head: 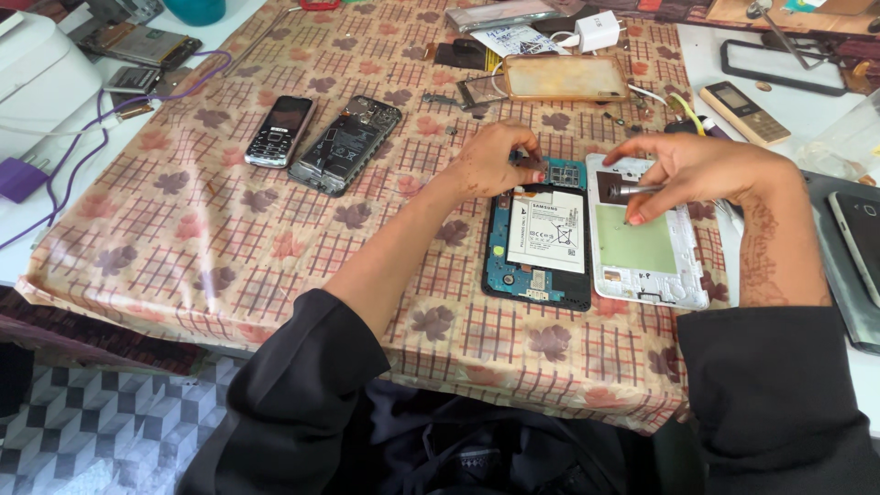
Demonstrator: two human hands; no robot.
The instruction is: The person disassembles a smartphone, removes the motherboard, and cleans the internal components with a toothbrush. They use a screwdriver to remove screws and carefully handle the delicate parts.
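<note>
left hand (495, 158): fingers curled, tips pinched down on the top edge of the opened black smartphone with exposed white battery and blue circuit board (538, 240); cannot tell if anything small is held between the tips.
right hand (683, 167): closed around a slim grey metal screwdriver (631, 191), thumb and fingers gripping its shaft, tip pointing left over the back cover.
opened phone: lies flat on the table, face down, straight ahead, between both hands.
back cover: white plastic phone frame with a pale green inner panel (646, 240), lying just beside the opened phone on its right, touching or nearly so.
surface: tan plastic tablecloth with brown leaf and check print (192, 229).
far left: small black keypad phone (280, 130) next to a dismantled black phone body (346, 144), well apart from the hands.
far centre: translucent amber phone case (566, 77); white charger plug (598, 30) behind it.
sleeves: black, both arms.
</note>
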